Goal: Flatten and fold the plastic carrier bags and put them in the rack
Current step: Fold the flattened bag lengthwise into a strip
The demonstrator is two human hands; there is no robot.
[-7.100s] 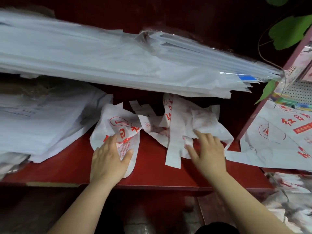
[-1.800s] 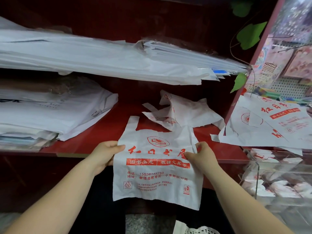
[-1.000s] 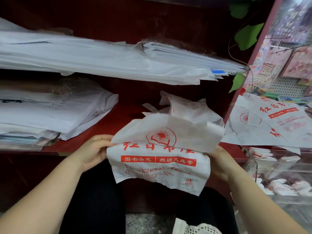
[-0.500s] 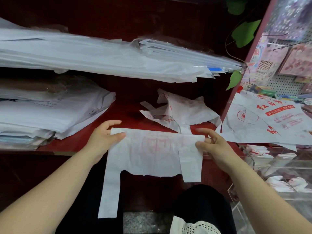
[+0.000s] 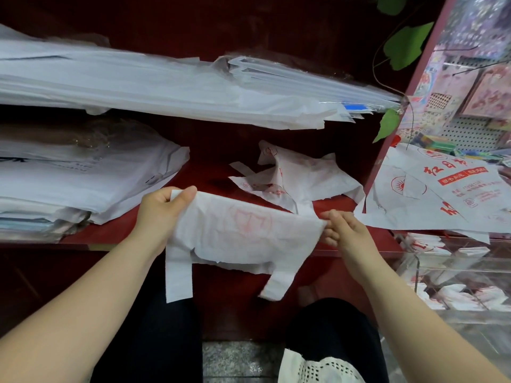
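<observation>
Two hands are stretching a folded carrier bag (image 5: 243, 233) between them. The left hand (image 5: 160, 214) is pinching its upper left corner and the right hand (image 5: 345, 230) is clamping fingers on its right edge. Its handles (image 5: 178, 275) are dangling below the fingers. Beyond the fingers, crumpled bags (image 5: 298, 181) are lying on the red shelf (image 5: 210, 183).

Red print on the flat carrier bag (image 5: 442, 194) at the right: big characters 红日书, and under them a red banner whose near half reads 图书杂志, with a sun emblem in a circle alongside. The smaller lines below blur out. The folded carrier bag (image 5: 243, 233) shows only a faint red logo through the plastic, unreadable. The crumpled bags (image 5: 304, 181) carry red scraps of print, illegible.
</observation>
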